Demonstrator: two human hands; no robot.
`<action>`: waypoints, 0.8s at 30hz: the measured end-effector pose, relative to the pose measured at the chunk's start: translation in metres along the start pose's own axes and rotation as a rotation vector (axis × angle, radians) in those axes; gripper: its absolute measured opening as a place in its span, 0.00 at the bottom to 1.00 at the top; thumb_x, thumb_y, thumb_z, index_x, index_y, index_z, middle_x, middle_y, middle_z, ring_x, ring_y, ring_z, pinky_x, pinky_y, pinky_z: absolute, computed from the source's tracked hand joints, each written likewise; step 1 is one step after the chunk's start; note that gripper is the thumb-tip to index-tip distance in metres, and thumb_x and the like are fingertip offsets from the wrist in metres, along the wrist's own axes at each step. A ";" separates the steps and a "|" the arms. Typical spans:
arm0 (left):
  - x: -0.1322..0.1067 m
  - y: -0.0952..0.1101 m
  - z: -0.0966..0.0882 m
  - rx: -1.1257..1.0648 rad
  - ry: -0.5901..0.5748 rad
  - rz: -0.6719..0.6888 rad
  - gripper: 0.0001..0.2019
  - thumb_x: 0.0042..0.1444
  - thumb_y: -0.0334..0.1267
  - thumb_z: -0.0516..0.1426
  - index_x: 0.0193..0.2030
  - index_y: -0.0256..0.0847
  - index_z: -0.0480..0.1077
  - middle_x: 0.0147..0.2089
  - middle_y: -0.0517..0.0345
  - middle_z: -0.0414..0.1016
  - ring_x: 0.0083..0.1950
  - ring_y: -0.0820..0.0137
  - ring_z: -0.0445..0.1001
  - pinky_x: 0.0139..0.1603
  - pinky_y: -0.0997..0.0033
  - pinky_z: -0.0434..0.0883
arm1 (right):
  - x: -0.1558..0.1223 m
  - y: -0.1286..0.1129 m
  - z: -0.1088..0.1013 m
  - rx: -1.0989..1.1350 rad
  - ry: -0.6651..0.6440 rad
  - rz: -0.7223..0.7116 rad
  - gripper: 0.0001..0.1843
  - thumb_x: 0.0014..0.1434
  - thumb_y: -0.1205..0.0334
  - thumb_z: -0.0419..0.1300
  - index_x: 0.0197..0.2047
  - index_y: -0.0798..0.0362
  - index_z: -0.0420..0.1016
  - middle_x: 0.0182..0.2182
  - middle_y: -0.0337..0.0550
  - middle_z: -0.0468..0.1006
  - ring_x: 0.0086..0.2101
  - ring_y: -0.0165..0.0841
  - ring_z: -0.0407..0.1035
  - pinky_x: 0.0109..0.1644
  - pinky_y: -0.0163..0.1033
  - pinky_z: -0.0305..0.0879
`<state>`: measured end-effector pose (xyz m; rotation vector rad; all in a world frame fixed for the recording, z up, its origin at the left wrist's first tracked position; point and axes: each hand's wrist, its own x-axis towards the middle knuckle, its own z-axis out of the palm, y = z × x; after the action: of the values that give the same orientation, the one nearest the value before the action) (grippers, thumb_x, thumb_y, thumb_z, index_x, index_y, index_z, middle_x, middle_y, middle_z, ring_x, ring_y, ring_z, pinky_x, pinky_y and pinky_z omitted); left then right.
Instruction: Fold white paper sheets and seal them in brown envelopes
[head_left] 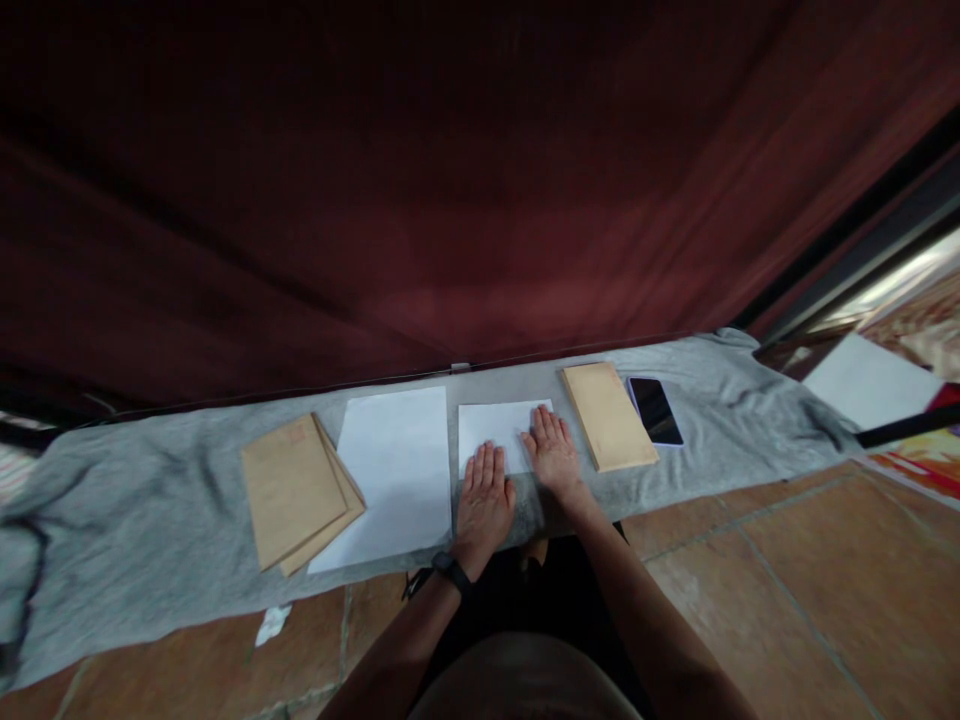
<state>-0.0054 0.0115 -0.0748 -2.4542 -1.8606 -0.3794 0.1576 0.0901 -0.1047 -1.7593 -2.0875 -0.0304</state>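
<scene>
A small white sheet of paper (495, 420), apparently folded, lies in front of me on a grey cloth. My left hand (484, 498) rests flat on its near left part, fingers stretched out and pointing away from me. On its right side my right hand (553, 450) lies flat too, fingers extended, covering the near right corner. Left of it is a larger white sheet of paper (401, 460). Two brown envelopes (296, 490) overlap that sheet's left edge. To the right of my right hand lies a stack of tan envelopes (609, 415).
A phone (655, 410) with a dark screen sits right of the tan stack. The grey cloth (172, 500) covers a long narrow surface backed by a dark red curtain (450, 250). A crumpled white tissue (273, 624) is on the tiled floor (750, 560). White paper (870, 385) shows at far right.
</scene>
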 end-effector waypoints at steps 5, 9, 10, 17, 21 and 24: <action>0.000 0.000 -0.002 0.001 -0.006 -0.002 0.29 0.66 0.35 0.48 0.72 0.29 0.53 0.75 0.40 0.51 0.77 0.57 0.47 0.75 0.51 0.52 | -0.010 0.010 -0.004 -0.041 0.017 0.041 0.35 0.74 0.48 0.40 0.72 0.67 0.53 0.69 0.63 0.58 0.68 0.49 0.52 0.70 0.56 0.50; 0.001 0.001 -0.003 -0.003 -0.015 -0.005 0.29 0.66 0.36 0.47 0.72 0.28 0.54 0.75 0.39 0.52 0.76 0.57 0.49 0.74 0.51 0.53 | -0.017 0.014 -0.006 -0.049 0.048 0.065 0.35 0.74 0.49 0.41 0.72 0.68 0.53 0.68 0.65 0.59 0.68 0.50 0.53 0.69 0.56 0.52; 0.001 0.001 -0.003 -0.004 -0.015 -0.006 0.29 0.65 0.36 0.47 0.72 0.28 0.54 0.75 0.39 0.53 0.76 0.57 0.49 0.74 0.51 0.53 | -0.019 0.014 -0.007 -0.049 0.056 0.074 0.35 0.74 0.49 0.41 0.72 0.68 0.53 0.68 0.66 0.59 0.68 0.50 0.53 0.69 0.56 0.53; 0.001 0.001 -0.002 0.003 -0.017 -0.001 0.30 0.66 0.35 0.47 0.72 0.27 0.52 0.75 0.38 0.50 0.77 0.56 0.47 0.75 0.50 0.51 | -0.038 -0.009 -0.024 0.043 0.046 0.026 0.32 0.74 0.52 0.42 0.72 0.65 0.52 0.69 0.61 0.57 0.69 0.46 0.51 0.70 0.55 0.53; -0.002 -0.002 -0.001 0.023 -0.045 0.052 0.31 0.65 0.33 0.47 0.74 0.28 0.49 0.76 0.39 0.48 0.78 0.56 0.43 0.75 0.50 0.49 | -0.055 -0.040 -0.031 0.169 -0.079 -0.214 0.32 0.73 0.51 0.44 0.73 0.60 0.53 0.69 0.54 0.60 0.69 0.41 0.51 0.71 0.51 0.54; -0.003 -0.004 -0.001 0.035 -0.066 0.071 0.33 0.64 0.32 0.48 0.75 0.31 0.46 0.77 0.41 0.46 0.78 0.56 0.41 0.76 0.50 0.48 | -0.063 -0.051 -0.031 0.184 -0.093 -0.234 0.30 0.73 0.51 0.44 0.72 0.58 0.55 0.68 0.53 0.62 0.68 0.40 0.54 0.72 0.51 0.51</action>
<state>-0.0097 0.0094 -0.0751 -2.5307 -1.7821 -0.2637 0.1261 0.0124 -0.0837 -1.4288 -2.2729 0.1740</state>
